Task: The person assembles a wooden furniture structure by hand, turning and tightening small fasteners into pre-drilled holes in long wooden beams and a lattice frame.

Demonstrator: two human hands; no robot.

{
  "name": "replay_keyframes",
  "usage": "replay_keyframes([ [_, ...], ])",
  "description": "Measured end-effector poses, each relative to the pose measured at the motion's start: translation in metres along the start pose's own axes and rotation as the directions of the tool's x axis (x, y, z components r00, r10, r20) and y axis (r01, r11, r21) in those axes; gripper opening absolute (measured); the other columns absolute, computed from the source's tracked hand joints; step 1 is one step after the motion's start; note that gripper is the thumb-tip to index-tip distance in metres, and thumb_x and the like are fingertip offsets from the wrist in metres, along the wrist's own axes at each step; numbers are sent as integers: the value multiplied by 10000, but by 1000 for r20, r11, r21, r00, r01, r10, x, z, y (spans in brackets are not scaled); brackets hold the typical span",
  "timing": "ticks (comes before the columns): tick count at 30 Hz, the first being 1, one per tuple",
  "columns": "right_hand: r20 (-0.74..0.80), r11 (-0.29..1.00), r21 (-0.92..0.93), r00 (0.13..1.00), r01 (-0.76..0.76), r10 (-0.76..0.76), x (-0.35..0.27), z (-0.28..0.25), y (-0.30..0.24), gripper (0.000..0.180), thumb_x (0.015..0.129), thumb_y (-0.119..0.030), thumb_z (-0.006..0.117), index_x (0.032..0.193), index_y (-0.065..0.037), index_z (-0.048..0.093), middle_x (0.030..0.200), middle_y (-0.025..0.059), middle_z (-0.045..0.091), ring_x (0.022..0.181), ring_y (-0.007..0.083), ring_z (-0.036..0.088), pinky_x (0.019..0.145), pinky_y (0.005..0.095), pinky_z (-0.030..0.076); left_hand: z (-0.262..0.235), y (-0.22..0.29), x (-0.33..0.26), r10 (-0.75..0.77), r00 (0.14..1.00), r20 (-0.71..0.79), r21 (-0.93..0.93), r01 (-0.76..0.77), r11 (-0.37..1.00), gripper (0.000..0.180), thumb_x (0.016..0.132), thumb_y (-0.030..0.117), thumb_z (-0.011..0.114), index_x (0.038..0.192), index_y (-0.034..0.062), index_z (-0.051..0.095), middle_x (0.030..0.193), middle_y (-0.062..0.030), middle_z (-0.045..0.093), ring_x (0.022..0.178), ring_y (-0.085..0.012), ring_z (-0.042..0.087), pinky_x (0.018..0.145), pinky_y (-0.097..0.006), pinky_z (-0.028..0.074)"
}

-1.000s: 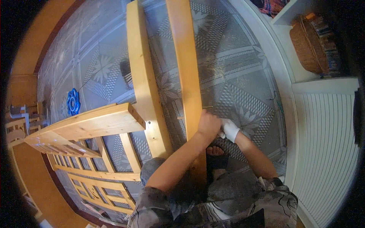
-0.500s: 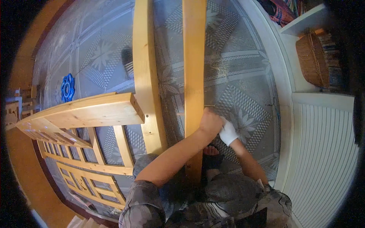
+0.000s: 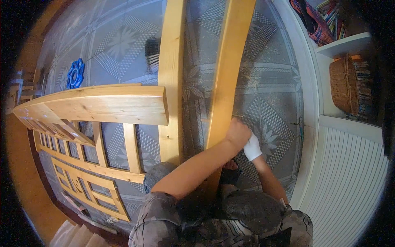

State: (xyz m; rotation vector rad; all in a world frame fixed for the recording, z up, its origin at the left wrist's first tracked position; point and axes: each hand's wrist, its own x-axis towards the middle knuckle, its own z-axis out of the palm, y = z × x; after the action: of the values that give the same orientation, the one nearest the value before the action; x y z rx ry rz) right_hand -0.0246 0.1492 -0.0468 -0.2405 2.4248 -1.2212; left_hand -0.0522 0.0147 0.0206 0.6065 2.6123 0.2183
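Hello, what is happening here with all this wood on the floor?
A person crouches over a patterned floor and works on a long wooden beam. The left hand presses on the beam's right edge. The right hand, under white cloth or a glove, sits beside it. A second beam lies parallel, joined to a slatted wooden frame. A wicker basket stands on the shelf.

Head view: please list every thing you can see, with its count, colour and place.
Long pale wooden beams: two, yellow, upright in the middle.
Slatted wooden frame panels: several, yellow, at left.
Blue round plastic object: one, on the floor, far left.
Grey patterned floor: one, below everything.
Brown woven basket: one, on the white shelf, right.
White ribbed panel: one, lower right.
Left hand: bare, on the right beam.
Right hand: white covering, beside the left.
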Motion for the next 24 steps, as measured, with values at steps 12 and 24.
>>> replay_keyframes([
  [12,-1,986,-157,999,54,-55,6,-5,-11,183,798,-151,474,886,-1,533,816,203,567,825,391,531,689,401,425,8,-6,-4,55,995,-89,41,-51,998,149,757,208,530,779,147,664,799,-47,648,838,-205,589,767,-330,382],
  [24,244,835,370,910,-408,336,8,-8,-7,235,887,-229,406,820,-19,488,582,82,505,474,207,489,451,313,387,2,-17,5,20,999,-50,-240,-32,970,114,676,212,609,716,117,658,763,-86,637,856,-232,581,784,-345,394],
])
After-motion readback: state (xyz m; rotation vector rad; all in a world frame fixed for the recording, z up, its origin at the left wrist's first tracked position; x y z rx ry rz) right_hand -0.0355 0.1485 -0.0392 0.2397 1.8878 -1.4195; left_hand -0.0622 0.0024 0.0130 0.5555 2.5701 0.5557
